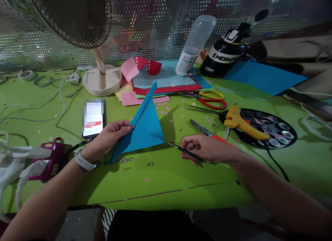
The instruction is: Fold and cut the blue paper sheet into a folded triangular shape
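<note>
My left hand (118, 130) is closed on a sheet of blue paper (146, 128), its thumb pressing near a folded strip along the left edge. The sheet is tilted, its upper corner pointing away from me. In my right hand (197, 147) is a slim pointed tool (185, 151) with a dark body and a thin metal tip; whether it is tweezers or a blade I cannot make out. That tip lies over the sheet's right edge. Small metallic bits (126, 160) lie on the green table (166, 189) just below the paper.
A phone (93, 118) and fan (102, 80) are at left, beside a purple power strip (50, 159). Red-and-yellow-handled scissors (212, 100), a utility knife (203, 127) and a yellow glue gun (242, 123) lie right. Behind stand a clear bottle (193, 49) and black jug (224, 57).
</note>
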The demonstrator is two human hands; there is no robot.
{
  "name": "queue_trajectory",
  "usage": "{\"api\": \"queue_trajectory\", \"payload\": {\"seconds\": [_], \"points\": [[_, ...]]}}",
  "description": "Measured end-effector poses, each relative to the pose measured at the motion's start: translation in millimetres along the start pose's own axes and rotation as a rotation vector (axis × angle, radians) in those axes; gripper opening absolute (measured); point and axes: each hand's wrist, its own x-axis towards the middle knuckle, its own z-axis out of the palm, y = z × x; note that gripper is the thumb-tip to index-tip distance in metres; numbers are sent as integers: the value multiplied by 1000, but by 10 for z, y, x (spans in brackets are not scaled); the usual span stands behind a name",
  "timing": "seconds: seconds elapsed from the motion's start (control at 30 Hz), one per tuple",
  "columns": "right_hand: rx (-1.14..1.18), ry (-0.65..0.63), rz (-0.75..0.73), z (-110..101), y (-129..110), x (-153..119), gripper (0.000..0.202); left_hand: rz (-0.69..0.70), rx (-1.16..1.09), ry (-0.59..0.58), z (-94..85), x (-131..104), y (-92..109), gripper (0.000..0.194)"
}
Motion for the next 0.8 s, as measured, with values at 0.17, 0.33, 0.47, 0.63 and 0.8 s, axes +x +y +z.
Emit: {"api": "queue_trajectory", "payload": {"seconds": [0.17, 0.33, 0.47, 0.63, 0.8], "points": [[7, -23, -18, 28, 66, 41, 48, -32, -47, -32, 77, -44, -11, 25], [-2, -17, -38, 46, 72, 29, 46, -24, -51, -44, 80, -42, -38, 26], [1, -9, -26, 51, 86, 16, 46, -26, -38, -51, 73, -39, -40, 26], [14, -19, -48, 62, 128, 34, 44, -39, -46, -87, 76, -41, -60, 29], [6, -18, -42, 120, 71, 47, 46, -57, -30, -117, 115, -63, -89, 30]]}}
